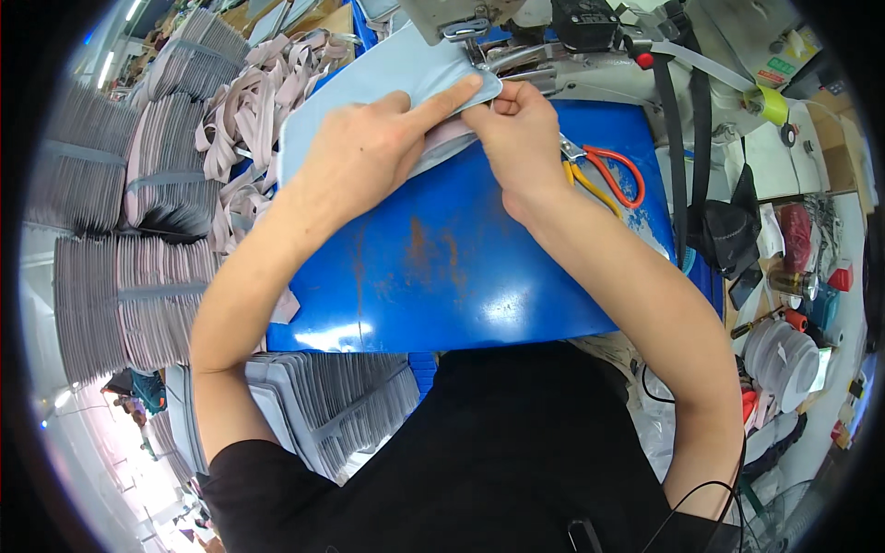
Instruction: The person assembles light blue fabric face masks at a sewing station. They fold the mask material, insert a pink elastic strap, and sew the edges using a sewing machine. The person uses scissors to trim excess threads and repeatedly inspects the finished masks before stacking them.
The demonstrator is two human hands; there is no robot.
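Observation:
A light blue fabric piece (369, 78) lies on the blue work surface (461, 267) and runs up to the sewing machine head (479, 23). My left hand (373, 152) lies flat on it, the forefinger stretched along the fabric's rounded end. My right hand (516, 129) pinches that same fabric end, just below the machine's presser foot (479, 57). A pinkish strip shows under the fabric between my hands.
Orange and yellow handled snips (604, 175) lie right of my right hand. A heap of pinkish straps (253, 111) and bundled stacks of grey pieces (129, 304) fill the left. More stacked pieces (323, 405) sit by my lap. Tape rolls and small tools (784, 350) crowd the right.

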